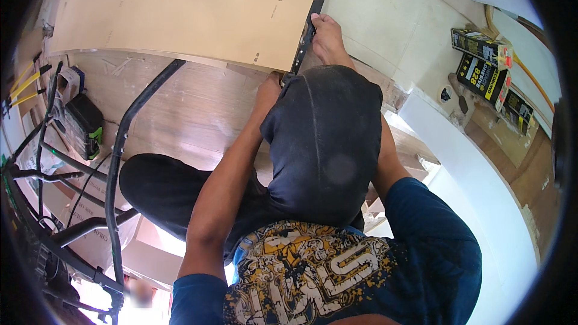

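Printed navy T-shirt (pixel 307 277) and black-trousered knee (pixel 325 126) closest. Tan board (pixel 180 12) beyond knee, at top of view — black strip (pixel 320 0) along its right edge. Right hand (pixel 328 37) at strip, thumb and fingers pinching it. Left hand (pixel 270 89) at board's near corner, fingers mostly hidden — cannot tell whether gripping. Black-and-yellow boxes (pixel 483 78) far right.

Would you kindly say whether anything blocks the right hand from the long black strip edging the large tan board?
Nothing visible does; the right hand seems to touch the black strip directly, along the tan board.
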{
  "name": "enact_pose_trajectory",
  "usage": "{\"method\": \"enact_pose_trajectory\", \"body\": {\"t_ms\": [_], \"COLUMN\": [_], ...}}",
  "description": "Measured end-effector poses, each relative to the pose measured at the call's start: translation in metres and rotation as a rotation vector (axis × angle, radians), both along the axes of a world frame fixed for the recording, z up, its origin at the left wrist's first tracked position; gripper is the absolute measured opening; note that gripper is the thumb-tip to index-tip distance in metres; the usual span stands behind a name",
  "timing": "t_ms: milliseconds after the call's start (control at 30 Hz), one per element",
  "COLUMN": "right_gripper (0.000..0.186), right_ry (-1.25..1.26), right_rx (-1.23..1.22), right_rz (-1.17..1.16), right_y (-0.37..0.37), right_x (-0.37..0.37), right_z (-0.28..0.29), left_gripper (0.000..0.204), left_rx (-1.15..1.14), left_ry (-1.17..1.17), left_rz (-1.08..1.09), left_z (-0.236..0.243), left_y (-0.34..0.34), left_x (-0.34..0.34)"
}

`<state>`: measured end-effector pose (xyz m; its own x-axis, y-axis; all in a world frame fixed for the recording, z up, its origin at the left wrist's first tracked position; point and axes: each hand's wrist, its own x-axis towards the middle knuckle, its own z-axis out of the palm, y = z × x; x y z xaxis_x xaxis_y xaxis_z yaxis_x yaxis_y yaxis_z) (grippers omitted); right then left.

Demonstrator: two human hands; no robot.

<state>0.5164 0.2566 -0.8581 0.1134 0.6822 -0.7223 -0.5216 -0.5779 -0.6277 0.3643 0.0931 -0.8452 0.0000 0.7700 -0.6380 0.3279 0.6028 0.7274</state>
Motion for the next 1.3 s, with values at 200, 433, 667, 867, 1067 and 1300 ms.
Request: {"method": "enact_pose_trajectory", "body": {"t_ms": [200, 433, 667, 867, 1067, 1300], "right_gripper": [0.025, 0.022, 0.017, 0.014, 0.011, 0.013], "right_ry": [-0.047, -0.028, 0.026, -0.007, -0.015, -0.043], "right_rx": [-0.033, -0.057, -0.052, -0.025, -0.022, -0.017], "right_rz": [0.094, 0.112, 0.083, 0.092, 0.108, 0.091], "right_y": [0.003, 0.005, -0.001, 0.002, 0.002, 0.002], "right_x": [0.015, 0.019, 0.015, 0.014, 0.013, 0.013], "right_z": [-0.008, -0.014, -0.012, -0.003, 0.002, 0.007], "left_gripper": [0.063, 0.075, 0.071, 0.068, 0.067, 0.063], "left_rx": [0.135, 0.029, -0.020, -0.139, -0.006, -0.034], "left_ry": [-0.110, -0.142, -0.046, 0.004, 0.022, 0.020], "left_rz": [0.001, -0.053, -0.080, -0.118, -0.144, -0.147], "left_z": [0.046, 0.076, 0.069, 0.066, 0.036, 0.055], "left_y": [0.021, 0.051, 0.042, 0.050, 0.052, 0.056], "left_x": [0.005, 0.010, 0.004, 0.003, 0.004, 0.006]}}
